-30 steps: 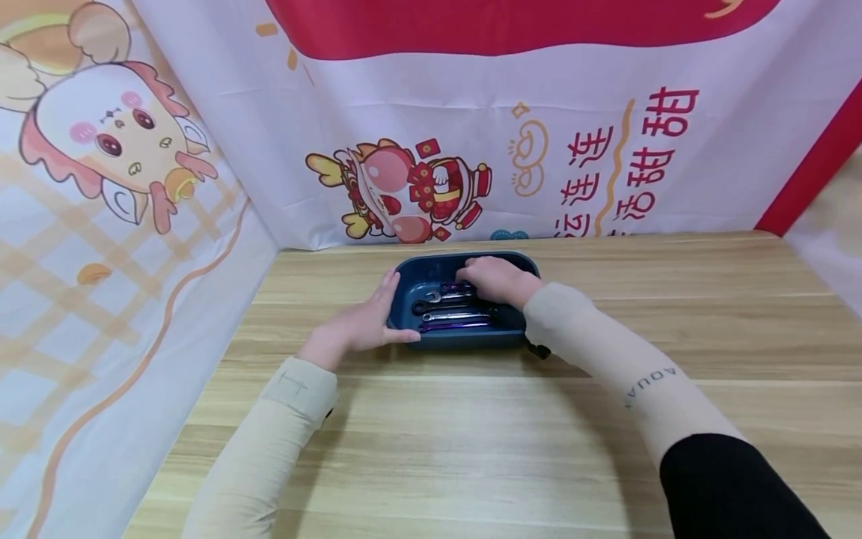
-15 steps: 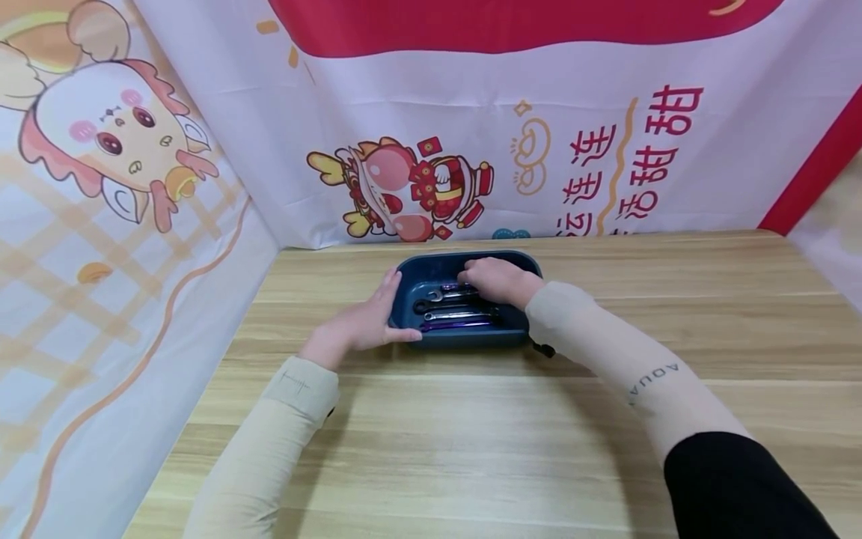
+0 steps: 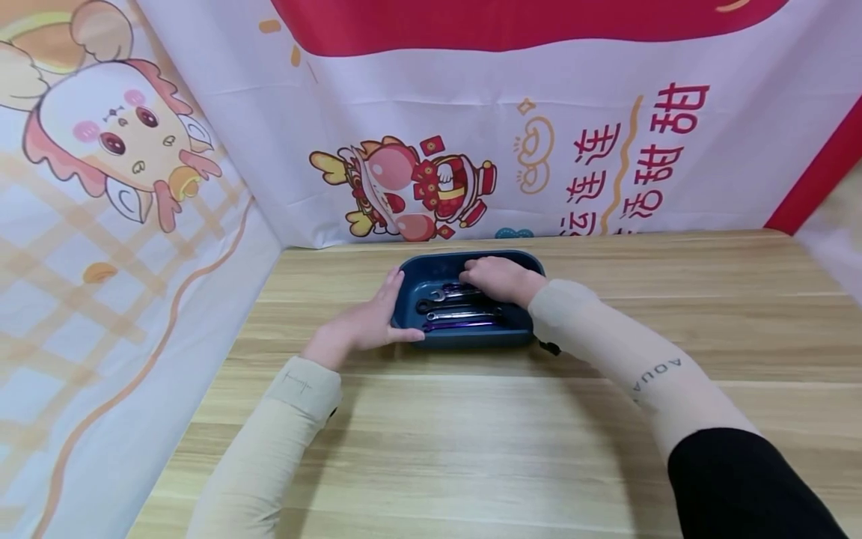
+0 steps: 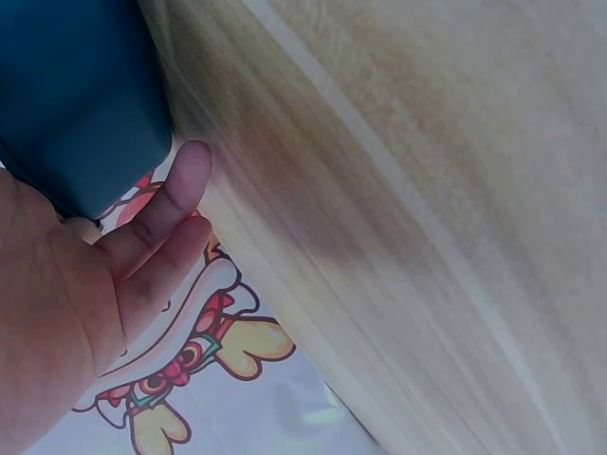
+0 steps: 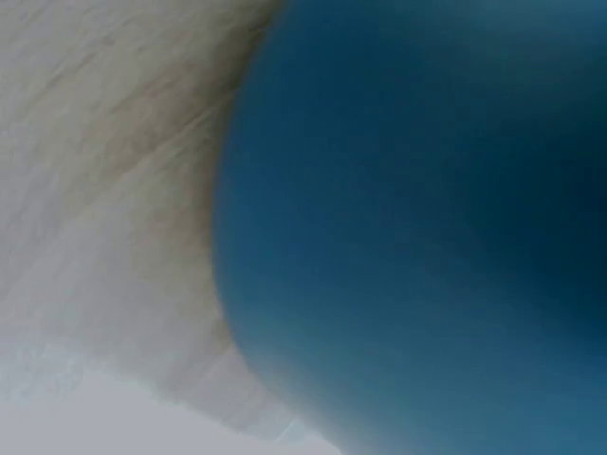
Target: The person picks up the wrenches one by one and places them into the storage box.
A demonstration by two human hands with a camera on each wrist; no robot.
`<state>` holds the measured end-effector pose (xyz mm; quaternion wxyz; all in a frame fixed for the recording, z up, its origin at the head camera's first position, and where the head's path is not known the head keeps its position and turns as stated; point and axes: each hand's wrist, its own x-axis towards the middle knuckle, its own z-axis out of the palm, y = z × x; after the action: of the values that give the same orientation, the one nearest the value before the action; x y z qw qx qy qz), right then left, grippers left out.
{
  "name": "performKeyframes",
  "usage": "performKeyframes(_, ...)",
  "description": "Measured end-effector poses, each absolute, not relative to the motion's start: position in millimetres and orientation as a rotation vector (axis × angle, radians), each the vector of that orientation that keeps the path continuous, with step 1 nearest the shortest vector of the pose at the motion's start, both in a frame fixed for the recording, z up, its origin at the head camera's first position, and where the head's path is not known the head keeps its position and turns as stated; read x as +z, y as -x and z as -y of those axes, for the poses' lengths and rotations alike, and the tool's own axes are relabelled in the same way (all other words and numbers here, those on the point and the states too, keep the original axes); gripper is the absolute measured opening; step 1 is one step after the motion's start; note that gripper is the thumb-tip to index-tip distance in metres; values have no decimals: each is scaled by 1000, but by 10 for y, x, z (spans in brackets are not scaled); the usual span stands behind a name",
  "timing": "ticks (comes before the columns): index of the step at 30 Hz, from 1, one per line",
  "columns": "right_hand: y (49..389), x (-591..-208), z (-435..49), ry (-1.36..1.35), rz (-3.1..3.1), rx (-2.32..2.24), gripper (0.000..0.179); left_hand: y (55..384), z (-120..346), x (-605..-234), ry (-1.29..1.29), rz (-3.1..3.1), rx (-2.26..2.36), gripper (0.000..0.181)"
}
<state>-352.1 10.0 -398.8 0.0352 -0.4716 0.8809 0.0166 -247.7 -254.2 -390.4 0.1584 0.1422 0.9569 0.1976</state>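
Observation:
A dark blue plastic bin [image 3: 465, 340] stands on the table with several wrenches lying side by side in it. Nearest its front wall is a purple wrench [image 3: 461, 324], then a silver wrench [image 3: 465, 315], a black one [image 3: 444, 305] and a silver open-ended one [image 3: 439, 296]. My right hand [image 3: 500, 278] reaches in at the back right, its curled fingers on another purple wrench [image 3: 454, 287]; the fingertips are hidden. My left hand [image 3: 367, 322] rests against the bin's left end, fingers spread and nearly straight, the thumb along the front wall. The right wrist view shows only the bin's blurred wall [image 5: 379, 237].
The wood-grain table [image 3: 471, 434] stretches in front of the bin and to both sides. Close behind the bin hangs a printed white cloth [image 3: 417, 97]; a second patterned cloth [image 3: 135, 299] borders the left.
The purple wrench under my right fingers shows slightly less and lies a little lower. Both hands and the bin stay nearly in place; the whole view shifts slightly.

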Motion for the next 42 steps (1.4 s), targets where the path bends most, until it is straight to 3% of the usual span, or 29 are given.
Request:
performKeyframes(22, 3380, -3860, -378, 1326, -2618, -207, 39, 2468, 2502, -3884, -422, -2731, 557, 119)
performKeyframes(42, 3278, -3797, -476, 1406, -2605, -340, 36, 2454, 2545, -3884, -418, -2742, 578, 119)
